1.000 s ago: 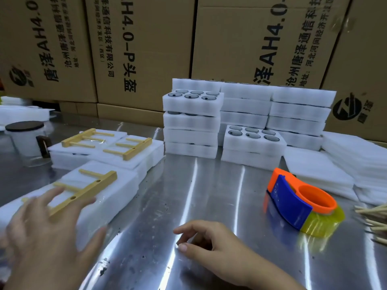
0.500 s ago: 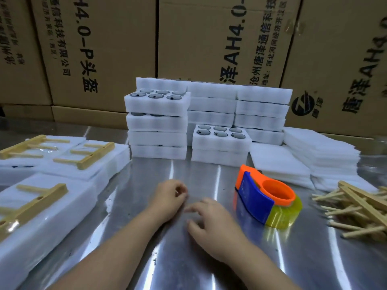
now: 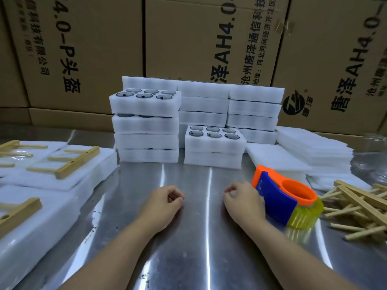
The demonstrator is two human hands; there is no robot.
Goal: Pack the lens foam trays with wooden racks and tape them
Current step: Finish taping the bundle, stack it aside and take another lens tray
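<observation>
1. Behind everything, a wall of cardboard boxes (image 3: 199, 38) backs a shiny metal table (image 3: 188, 237), so that's the whole workspace.
2. Up against the boxes sit the stacks of foam trays (image 3: 146, 141); two top trays show their round lenses (image 3: 213, 135), not covered yet. Flat foam sheets (image 3: 314, 147) are piled to the right.
3. Over on the left are finished-looking packs (image 3: 62, 174), each with a wooden rack (image 3: 69, 164) lying on top.
4. Loose racks (image 3: 356, 204) are heaped at the right edge, just past the tape dispenser (image 3: 287, 197).
5. Right hand (image 3: 243, 204) rests on the table, touching the dispenser's near side, fingers loosely curled with nothing in them.
6. Left hand (image 3: 163, 206) is the same: loosely curled, empty, well short of the trays.
7. My read: it's the gap between packs. Next move probably means reaching forward for a fresh tray off the low stack, then a rack from the heap, then tape.
</observation>
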